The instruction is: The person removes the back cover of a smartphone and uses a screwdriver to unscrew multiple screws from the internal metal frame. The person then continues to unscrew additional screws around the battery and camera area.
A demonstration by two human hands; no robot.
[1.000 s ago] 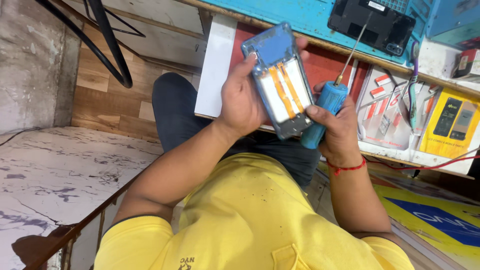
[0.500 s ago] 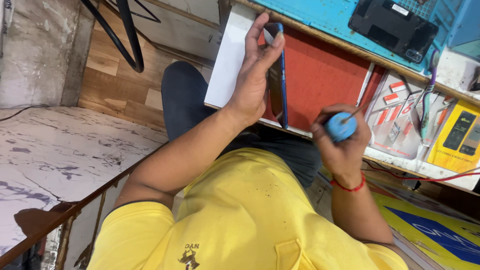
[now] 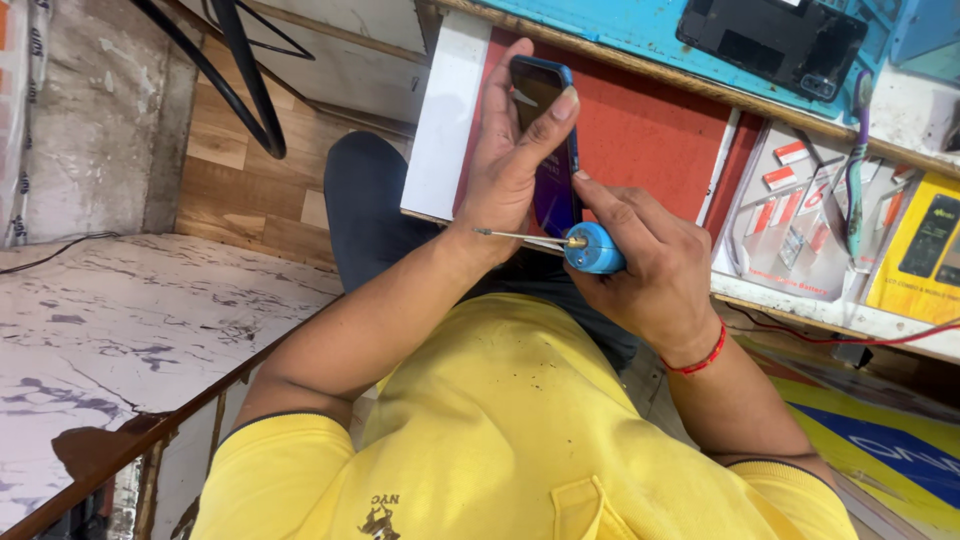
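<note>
Blue is what catches us first: the blue-edged phone (image 3: 548,140), dark screen showing, stands upright on its edge in our left hand (image 3: 510,160), fingers wrapped behind it and the thumb laid along its front rim. It sits at about 12 o'clock from our chest, above the red mat (image 3: 650,140) that covers the surface.

Our right hand (image 3: 640,265) comes in from 3 o'clock, clenched around the blue-handled screwdriver (image 3: 590,248), whose thin metal shaft points toward 9 o'clock, across our left wrist. The right forefinger stretches up and touches the lower edge of the phone. A red thread bracelet (image 3: 697,355) rings the right wrist.

At 1 o'clock, farther back, a black phone back (image 3: 770,40) lies on the turquoise strip (image 3: 620,25). Toward 2 o'clock a purple toothbrush (image 3: 858,150) rests over a clear parts tray (image 3: 790,220), and beside it, at the far right, lies a yellow box (image 3: 920,250). A white panel (image 3: 445,110) borders the mat at 11 o'clock. Below us, our yellow shirt (image 3: 500,440) fills the near view, and at 9 o'clock there's a marbled slab (image 3: 120,340).
</note>
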